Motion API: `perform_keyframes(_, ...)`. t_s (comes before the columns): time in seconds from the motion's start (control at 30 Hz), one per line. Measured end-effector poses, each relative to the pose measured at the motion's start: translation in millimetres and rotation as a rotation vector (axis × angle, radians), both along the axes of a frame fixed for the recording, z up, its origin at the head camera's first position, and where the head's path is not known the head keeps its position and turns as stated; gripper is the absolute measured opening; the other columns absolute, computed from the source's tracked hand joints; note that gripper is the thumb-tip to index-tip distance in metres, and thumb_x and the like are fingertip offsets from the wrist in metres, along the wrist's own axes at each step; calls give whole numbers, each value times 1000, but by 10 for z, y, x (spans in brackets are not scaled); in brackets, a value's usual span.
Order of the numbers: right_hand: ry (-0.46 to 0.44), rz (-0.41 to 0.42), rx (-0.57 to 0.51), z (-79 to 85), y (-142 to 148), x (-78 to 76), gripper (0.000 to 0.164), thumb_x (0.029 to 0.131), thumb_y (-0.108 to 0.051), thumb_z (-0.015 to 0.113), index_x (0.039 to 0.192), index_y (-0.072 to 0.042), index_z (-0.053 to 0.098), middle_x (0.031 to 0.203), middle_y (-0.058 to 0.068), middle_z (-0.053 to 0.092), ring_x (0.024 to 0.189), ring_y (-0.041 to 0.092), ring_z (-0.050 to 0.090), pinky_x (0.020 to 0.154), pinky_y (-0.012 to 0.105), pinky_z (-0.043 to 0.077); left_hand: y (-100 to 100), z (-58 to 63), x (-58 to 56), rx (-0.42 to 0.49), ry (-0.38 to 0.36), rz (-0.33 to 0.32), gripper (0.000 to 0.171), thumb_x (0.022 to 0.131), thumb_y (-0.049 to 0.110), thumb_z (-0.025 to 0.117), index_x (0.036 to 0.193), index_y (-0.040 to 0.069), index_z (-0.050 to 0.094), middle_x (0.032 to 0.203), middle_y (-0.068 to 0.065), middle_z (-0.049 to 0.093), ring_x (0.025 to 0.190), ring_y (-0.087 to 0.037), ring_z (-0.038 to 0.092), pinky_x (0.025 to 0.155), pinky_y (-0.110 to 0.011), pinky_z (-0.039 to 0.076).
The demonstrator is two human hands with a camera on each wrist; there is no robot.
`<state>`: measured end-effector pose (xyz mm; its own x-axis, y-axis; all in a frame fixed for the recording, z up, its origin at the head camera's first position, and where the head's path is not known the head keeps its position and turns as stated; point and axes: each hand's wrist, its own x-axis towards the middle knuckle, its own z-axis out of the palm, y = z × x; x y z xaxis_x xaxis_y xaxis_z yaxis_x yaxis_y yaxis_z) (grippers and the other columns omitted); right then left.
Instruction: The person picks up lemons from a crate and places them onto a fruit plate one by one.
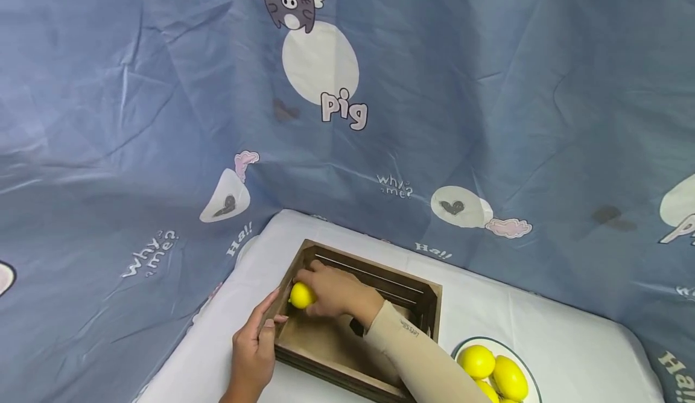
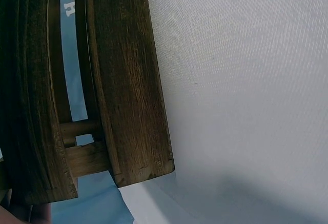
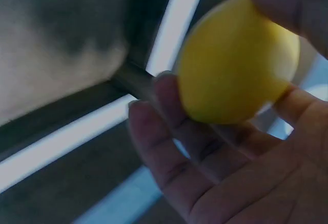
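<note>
A yellow lemon (image 1: 301,295) is held between the thumb and fingers of my right hand (image 1: 339,291), inside the left end of a brown slatted wooden crate (image 1: 347,385). In the right wrist view the lemon (image 3: 236,62) sits between thumb and curled fingers, with the crate's slats behind it. My left hand (image 1: 252,352) grips the crate's left side at the near corner, fingers along the rim. The left wrist view has the crate's outer slats (image 2: 128,80) up close, and only a bit of the left hand shows at its lower left corner.
Right of the crate stands a white bowl with a dark green rim (image 1: 534,379), holding several lemons (image 1: 510,379). A white cloth (image 1: 575,342) covers the table. Blue printed curtains (image 1: 434,89) hang behind and along the left side.
</note>
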<state>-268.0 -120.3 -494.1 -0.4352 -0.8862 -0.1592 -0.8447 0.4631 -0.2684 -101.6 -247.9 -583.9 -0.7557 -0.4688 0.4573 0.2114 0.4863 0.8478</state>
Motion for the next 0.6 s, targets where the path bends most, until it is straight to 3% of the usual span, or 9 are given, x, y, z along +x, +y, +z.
perform_keyframes(0.23, 39, -35, 6, 310, 177, -73, 55, 85, -30, 84, 136, -23, 63, 112, 2, 57, 81, 12, 55, 70, 30, 50, -5, 0, -41, -18, 8, -1, 58, 98, -10, 43, 148, 15, 61, 98, -13, 78, 85, -17, 74, 46, -21, 34)
perform_keyframes(0.43, 80, -25, -3, 468, 336, -63, 54, 86, -36, 84, 134, -23, 62, 109, -1, 57, 84, 11, 55, 72, 29, 48, 13, 17, -28, -4, -7, 9, 58, 99, -9, 44, 148, 17, 61, 102, -11, 78, 87, -14, 74, 52, -23, 37)
perform_keyframes(0.6, 64, -14, -39, 614, 468, 30, 55, 87, -37, 84, 135, -23, 61, 111, -2, 58, 84, 10, 55, 70, 28, 49, 15, 15, 0, -15, -8, 25, 59, 100, -8, 44, 148, 20, 61, 98, -8, 79, 83, -17, 74, 42, -21, 31)
